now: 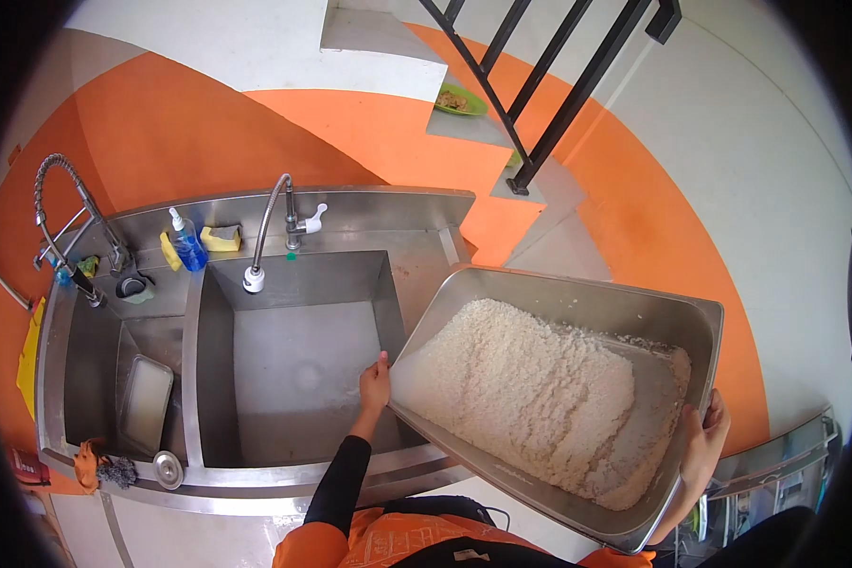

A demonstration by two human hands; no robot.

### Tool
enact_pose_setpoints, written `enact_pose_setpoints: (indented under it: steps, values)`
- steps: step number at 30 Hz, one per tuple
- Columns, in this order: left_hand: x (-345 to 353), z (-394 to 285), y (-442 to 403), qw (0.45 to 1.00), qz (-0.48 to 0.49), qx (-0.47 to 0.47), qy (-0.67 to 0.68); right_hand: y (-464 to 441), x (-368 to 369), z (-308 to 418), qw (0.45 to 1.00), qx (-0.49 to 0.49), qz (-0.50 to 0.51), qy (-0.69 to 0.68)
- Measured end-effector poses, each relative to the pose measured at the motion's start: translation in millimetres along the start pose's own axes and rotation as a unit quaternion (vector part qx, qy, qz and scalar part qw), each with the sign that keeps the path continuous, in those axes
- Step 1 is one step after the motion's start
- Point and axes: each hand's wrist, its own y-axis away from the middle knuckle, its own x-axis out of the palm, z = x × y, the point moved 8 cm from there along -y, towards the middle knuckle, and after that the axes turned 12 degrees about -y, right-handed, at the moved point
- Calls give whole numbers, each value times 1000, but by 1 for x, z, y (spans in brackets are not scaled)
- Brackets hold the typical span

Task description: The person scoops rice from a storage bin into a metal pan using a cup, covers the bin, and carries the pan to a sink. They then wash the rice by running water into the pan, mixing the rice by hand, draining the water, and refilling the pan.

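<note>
A large rectangular steel pan [672,327] is held up at the right of the sink, turned slantwise and seemingly tilted toward its left corner. Wet white rice [530,379] lies heaped inside, with cloudy water gathered at that corner. My left hand [375,383] grips the pan's left corner, its thumb up over the rim. On the opposite short side, my right hand [706,440] is wrapped over the rim. The deep sink basin [220,379] is just left of the pan, with whitish water [303,355] on its bottom.
A flexible faucet [256,275] hangs over the basin. Behind stand a blue spray bottle [190,248] and a yellow sponge [221,238]. The smaller left basin holds a shallow tray [147,402]. A drain strainer [168,469] rests at the front edge. Stairs with a black railing [568,104] rise behind.
</note>
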Motion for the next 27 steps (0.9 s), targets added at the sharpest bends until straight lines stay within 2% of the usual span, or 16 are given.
enact_pose_setpoints:
  steps: [4, 10, 22, 27]
  values:
    - [-1, -3, 1, 1000, 2, 22, 15, 1, 4, 5, 1000, 3, -14, -11]
    - [-1, 0, 2, 1000, 6, 4, 16, 0, -1, -2, 1000, 3, -5, 5]
    - [-10, -8, 5, 999, -7, -4, -40, -1, -1, -1, 1000, -9, -1, 1]
    - [-10, -20, 6, 998, 3, 52, -19, -1, -1, 1, 1000, 14, -3, 27]
